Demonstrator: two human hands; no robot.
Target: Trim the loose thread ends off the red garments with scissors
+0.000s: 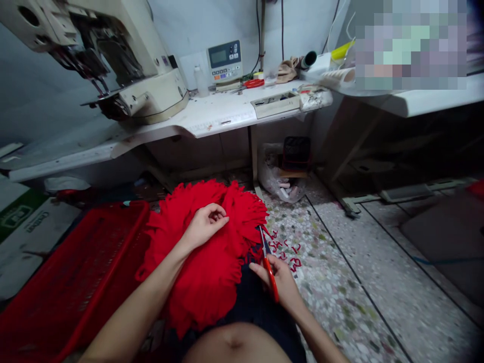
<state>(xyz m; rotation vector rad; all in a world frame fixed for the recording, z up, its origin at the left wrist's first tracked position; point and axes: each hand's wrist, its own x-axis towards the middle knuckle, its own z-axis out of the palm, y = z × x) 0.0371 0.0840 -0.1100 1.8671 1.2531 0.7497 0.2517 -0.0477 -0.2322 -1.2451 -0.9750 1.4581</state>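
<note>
My left hand [206, 227] pinches a soft, limp red fringed fabric [204, 287] heaped on my lap at lower centre; it's light and floppy, best held by a gathered fold. My right hand [274, 287], well apart, grips red-handled steel scissors [271, 277]. Red snippets [285, 249] lie on the speckled terrazzo floor [340, 282] beside them.

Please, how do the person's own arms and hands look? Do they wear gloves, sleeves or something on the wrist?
The left hand and the right hand wear no gloves, and the left forearm and the right forearm have no sleeves. No watch, ring or bracelet can be seen on either. The only clothing in view is the dark clothing at the lap.
</note>
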